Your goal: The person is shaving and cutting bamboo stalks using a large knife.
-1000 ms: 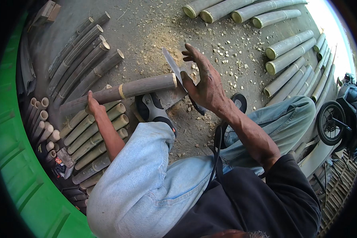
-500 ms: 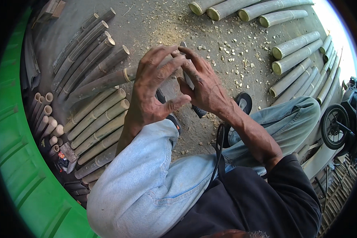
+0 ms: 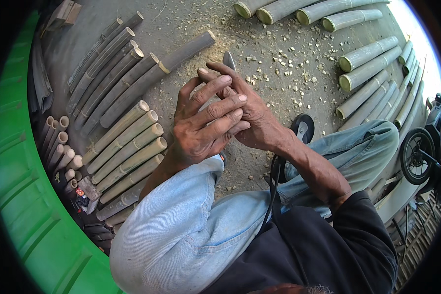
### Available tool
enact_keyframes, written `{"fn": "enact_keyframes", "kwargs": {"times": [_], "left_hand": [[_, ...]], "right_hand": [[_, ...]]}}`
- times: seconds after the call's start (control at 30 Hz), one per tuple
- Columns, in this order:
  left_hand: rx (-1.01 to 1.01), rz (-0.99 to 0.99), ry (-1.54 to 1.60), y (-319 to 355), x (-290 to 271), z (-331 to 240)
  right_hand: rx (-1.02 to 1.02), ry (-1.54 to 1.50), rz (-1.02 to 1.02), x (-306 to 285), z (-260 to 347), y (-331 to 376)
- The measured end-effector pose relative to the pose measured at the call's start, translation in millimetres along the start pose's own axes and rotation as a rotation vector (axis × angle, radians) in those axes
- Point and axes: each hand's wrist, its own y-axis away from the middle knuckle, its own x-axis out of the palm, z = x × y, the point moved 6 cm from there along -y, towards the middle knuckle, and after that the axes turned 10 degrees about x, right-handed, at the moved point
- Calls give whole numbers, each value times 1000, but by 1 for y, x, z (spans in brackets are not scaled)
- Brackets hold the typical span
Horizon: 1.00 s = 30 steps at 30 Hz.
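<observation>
My left hand (image 3: 201, 130) is raised in front of my knees, its fingers stretched out and laid across the fingers and palm side of my right hand (image 3: 259, 115). The left hand seems to hold nothing. My right fingers are bent around a flat metal blade (image 3: 229, 60) with a rounded end. Only its tip sticks out above the right index finger; the rest is hidden behind the hands, so its exact kind does not show. Past the fingertips, a dark bamboo pole (image 3: 188, 50) lies on the ground with its cut end facing right.
Cut bamboo lengths (image 3: 127, 142) lie in rows on the left, beside a green ribbed panel (image 3: 34, 215). More poles (image 3: 370, 54) rest at the right and far side. Pale chips (image 3: 284, 63) litter the ground. A wheeled vehicle (image 3: 419, 152) stands far right.
My left hand has turned and its fingers, earlier curved and apart, now lie over the right hand. The bamboo pole's end, earlier behind the hands, has come into sight.
</observation>
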Motion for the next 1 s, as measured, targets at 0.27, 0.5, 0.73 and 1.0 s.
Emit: {"fn": "enact_keyframes", "kwargs": {"times": [0.27,0.5,0.73,1.0], "left_hand": [[-20,-160,39,-2,-8,-2],[-16,21,-29,-4,-8,-2],[-458,71,-305,56,6,112],[-709,535,-635,166,4,256]], "right_hand": [[54,228,-18,-1,-11,4],[36,311,-40,4,-12,3],[655,701,79,-19,-159,62],[827,807,487,32,-209,129]]}}
